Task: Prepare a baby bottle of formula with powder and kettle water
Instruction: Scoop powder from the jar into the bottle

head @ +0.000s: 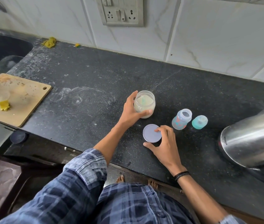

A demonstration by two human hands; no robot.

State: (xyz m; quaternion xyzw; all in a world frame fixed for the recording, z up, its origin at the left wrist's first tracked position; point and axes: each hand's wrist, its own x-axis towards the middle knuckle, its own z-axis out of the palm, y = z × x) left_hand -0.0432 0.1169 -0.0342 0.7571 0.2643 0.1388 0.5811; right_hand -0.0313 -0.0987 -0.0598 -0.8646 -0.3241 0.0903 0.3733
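Lid (151, 134) before jar (144, 103), left of bottle (181, 120)

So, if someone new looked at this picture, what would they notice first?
The open jar of powder in the middle of the counter, gripped by the left hand, draws the eye first; the right hand holds a round grey lid nearer the person. Right of them stand an open baby bottle and a steel kettle.

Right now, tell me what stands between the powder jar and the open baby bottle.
Nothing visible does: only bare counter separates the powder jar from the baby bottle. The jar's lid lies nearer, off that line.
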